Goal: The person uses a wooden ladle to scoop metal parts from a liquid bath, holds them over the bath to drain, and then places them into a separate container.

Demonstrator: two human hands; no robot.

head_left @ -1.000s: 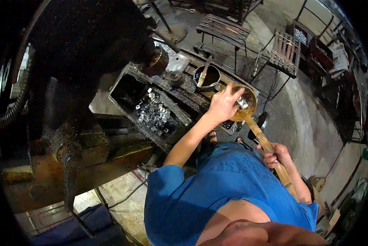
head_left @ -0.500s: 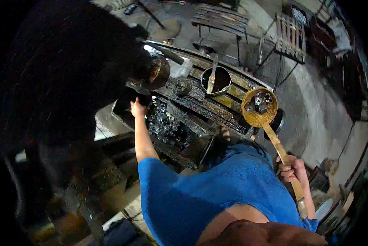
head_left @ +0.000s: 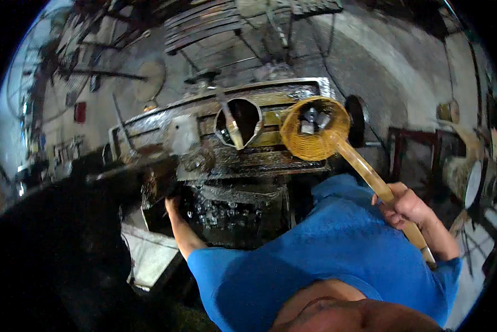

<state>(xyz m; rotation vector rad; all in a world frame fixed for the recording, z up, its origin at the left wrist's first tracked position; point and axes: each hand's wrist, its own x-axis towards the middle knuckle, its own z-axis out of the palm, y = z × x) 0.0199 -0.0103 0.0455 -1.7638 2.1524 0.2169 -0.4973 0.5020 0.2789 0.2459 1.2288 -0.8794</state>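
My right hand (head_left: 402,207) is wrapped round the flat wooden handle of a long-handled yellow wicker basket scoop (head_left: 293,143). Several grey metal blocks (head_left: 308,127) lie inside its bowl. My left arm reaches forward to the dark machine, and my left hand (head_left: 172,205) is beside a rusty brown part (head_left: 154,185) at the edge of a dark tray; its fingers are lost in shadow. Many small shiny metal pieces (head_left: 226,214) lie in that tray. A pot of dark liquid (head_left: 248,113) stands on the machine bed, with a brush (head_left: 234,133) leaning across it.
The oily slotted machine bed (head_left: 204,157) runs across in front of me. A pale plate (head_left: 183,134) sits on it left of the pot. Beyond stand slatted racks (head_left: 201,27). At the right are a dark red frame (head_left: 417,144) and a stool-like object with a white disc (head_left: 473,182).
My view has turned left, so the scene has shifted and rotated. My left hand's outstretched fingers have gone into shadow by the rusty part. My right hand still grips the scoop.
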